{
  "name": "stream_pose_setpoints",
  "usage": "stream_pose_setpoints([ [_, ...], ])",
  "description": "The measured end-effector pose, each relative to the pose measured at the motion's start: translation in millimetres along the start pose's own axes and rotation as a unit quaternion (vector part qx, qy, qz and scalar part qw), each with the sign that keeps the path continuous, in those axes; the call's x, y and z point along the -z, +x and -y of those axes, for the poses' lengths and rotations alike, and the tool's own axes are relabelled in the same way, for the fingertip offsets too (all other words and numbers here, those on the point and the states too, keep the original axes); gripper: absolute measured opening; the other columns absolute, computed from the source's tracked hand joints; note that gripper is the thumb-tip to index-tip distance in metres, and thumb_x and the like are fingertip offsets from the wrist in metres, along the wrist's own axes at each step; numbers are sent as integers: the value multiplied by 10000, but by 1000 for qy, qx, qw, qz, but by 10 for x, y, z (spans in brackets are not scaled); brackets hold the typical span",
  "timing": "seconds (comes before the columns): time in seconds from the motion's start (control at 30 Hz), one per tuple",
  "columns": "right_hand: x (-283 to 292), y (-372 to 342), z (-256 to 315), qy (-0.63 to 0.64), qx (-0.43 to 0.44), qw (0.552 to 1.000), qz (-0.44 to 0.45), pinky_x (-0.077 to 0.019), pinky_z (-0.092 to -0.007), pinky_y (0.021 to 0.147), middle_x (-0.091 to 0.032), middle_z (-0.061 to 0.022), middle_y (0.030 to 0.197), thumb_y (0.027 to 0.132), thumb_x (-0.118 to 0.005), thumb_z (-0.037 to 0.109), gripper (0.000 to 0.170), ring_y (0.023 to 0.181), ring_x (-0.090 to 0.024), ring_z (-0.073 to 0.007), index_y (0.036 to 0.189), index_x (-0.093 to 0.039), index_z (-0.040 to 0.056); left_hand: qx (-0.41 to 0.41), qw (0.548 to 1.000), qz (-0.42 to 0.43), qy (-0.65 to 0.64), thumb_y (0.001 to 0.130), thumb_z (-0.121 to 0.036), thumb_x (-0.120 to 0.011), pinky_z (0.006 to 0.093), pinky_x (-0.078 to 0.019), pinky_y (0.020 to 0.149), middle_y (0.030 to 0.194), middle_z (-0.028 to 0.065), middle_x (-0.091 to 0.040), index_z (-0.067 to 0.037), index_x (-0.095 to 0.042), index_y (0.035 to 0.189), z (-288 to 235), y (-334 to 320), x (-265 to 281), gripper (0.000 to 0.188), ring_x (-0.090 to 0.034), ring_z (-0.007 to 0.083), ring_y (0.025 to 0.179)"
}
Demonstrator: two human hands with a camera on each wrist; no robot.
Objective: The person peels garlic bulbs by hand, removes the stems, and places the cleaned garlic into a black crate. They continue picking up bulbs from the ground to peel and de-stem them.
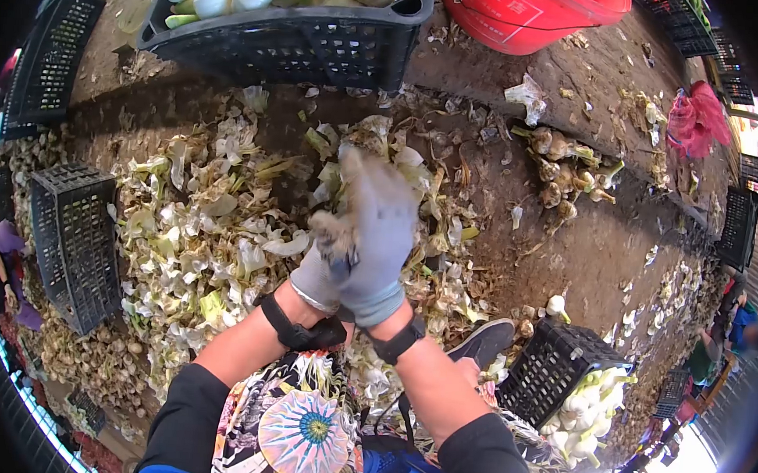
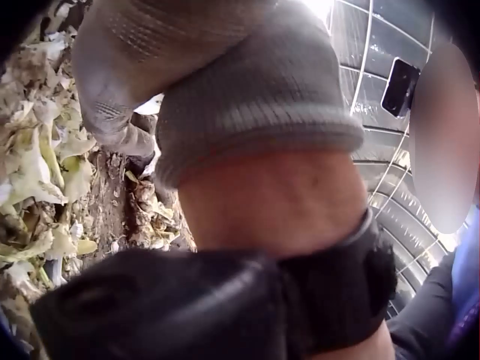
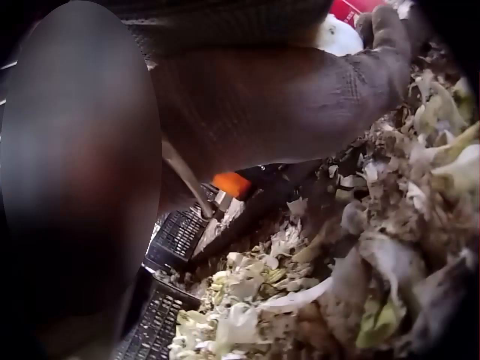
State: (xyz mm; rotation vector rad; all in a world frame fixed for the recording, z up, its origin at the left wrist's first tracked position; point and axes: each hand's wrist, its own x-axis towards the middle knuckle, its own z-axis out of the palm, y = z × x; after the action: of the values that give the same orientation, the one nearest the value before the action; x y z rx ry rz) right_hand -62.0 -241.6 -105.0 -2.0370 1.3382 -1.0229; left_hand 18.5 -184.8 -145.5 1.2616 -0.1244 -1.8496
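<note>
Both hands, in grey knitted gloves soiled at the fingers, work close together in the middle of the head view. My right hand (image 1: 378, 245) lies across my left hand (image 1: 316, 278), its fingers blurred. In the right wrist view a white garlic bulb (image 3: 339, 34) shows beside the right glove's curled fingertips. The left glove (image 2: 217, 82) is bent in the left wrist view; I cannot tell what it holds. Below the hands lies a heap of garlic leaves and skins (image 1: 213, 216).
A black crate (image 1: 278, 45) of garlic stands ahead, beside a red bucket (image 1: 535, 14). Another crate (image 1: 75, 246) stands left. At right, a tipped crate (image 1: 554, 372) spills white bulbs near a shoe (image 1: 486, 341). Loose garlic bulbs (image 1: 564, 166) lie on the soil.
</note>
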Motion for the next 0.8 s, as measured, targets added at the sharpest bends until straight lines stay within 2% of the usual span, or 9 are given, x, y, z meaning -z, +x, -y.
stream_pose_setpoints([
  [0.07, -127, -170, -76, 70, 7, 998, 0, -371, -482, 1058, -553, -223, 1314, 944, -547, 358, 568, 1208, -518, -426, 1380, -498, -2, -153, 960, 130, 194, 1011, -234, -481, 377, -433, 1080, 1324, 139, -544, -43, -370, 1439, 87, 130, 225, 482, -538, 239, 1233],
  [0.2, 4, -451, 99, 176, 8, 979, 99, -359, -490, 1065, -540, -233, 1322, 966, -530, 446, 608, 1228, -499, -446, 1380, -497, 2, -69, 946, 187, -256, 1023, -159, -432, 405, -441, 1086, 1330, 194, -533, -38, -315, 1468, -191, 131, 116, 476, -559, 274, 1211],
  [0.23, -2, -533, 118, 243, -25, 964, 103, -364, -462, 1076, -530, -221, 1347, 964, -555, 402, 581, 1247, -501, -406, 1373, -507, -8, -2, 992, -68, -111, 1012, -277, -479, 461, -550, 932, 1213, 215, -614, -44, -447, 1352, -387, 155, -6, 413, -612, 359, 1145],
  [0.33, 83, -626, 44, 311, -63, 942, 104, -382, -487, 1060, -553, -229, 1315, 950, -571, 387, 573, 1218, -524, -417, 1360, -519, -10, 62, 980, -82, -172, 1010, -234, -494, 453, -556, 925, 1225, 194, -615, -47, -480, 1325, -447, 33, -53, 366, -618, 328, 1134],
  [0.4, 180, -349, 94, 323, -80, 939, 82, -396, -466, 1053, -545, -227, 1333, 942, -602, 334, 536, 1238, -516, -404, 1353, -531, -2, 1, 969, 112, -221, 986, -184, -546, 386, -539, 935, 1183, 153, -627, -54, -457, 1343, -88, 70, 433, 390, -626, 268, 1098],
  [0.47, 163, -61, 63, 331, -23, 942, 50, -392, -456, 1061, -541, -230, 1340, 944, -600, 348, 544, 1240, -514, -406, 1352, -532, -5, -189, 937, 86, 281, 976, -132, -556, 342, -516, 937, 1176, 128, -608, -66, -406, 1391, -92, 41, 359, 446, -621, 224, 1063],
  [0.53, 129, -41, 81, 354, -34, 933, 50, -389, -450, 1064, -542, -232, 1338, 945, -598, 356, 553, 1247, -511, -406, 1351, -532, -13, -213, 928, 106, 286, 941, -102, -600, 342, -505, 930, 1171, 103, -598, -66, -398, 1396, -181, -80, 240, 499, -613, 215, 1052],
  [0.63, 129, -381, 76, 325, -15, 940, 105, -414, -437, 1045, -535, -225, 1353, 938, -630, 307, 527, 1232, -535, -377, 1346, -541, -14, -33, 970, 94, -222, 865, -24, -662, 349, -502, 951, 1207, 105, -614, -41, -455, 1368, -186, -86, 234, 544, -619, 225, 1071],
  [0.8, 369, -521, -31, 429, -222, 871, 88, -419, -407, 1065, -538, -178, 1374, 989, -577, 346, 537, 1219, -562, -286, 1361, -520, -38, -213, 869, 8, 447, 882, 52, -631, 304, -537, 931, 1200, 127, -597, 1, -379, 1417, -130, 107, 316, 594, -623, 198, 1090],
])
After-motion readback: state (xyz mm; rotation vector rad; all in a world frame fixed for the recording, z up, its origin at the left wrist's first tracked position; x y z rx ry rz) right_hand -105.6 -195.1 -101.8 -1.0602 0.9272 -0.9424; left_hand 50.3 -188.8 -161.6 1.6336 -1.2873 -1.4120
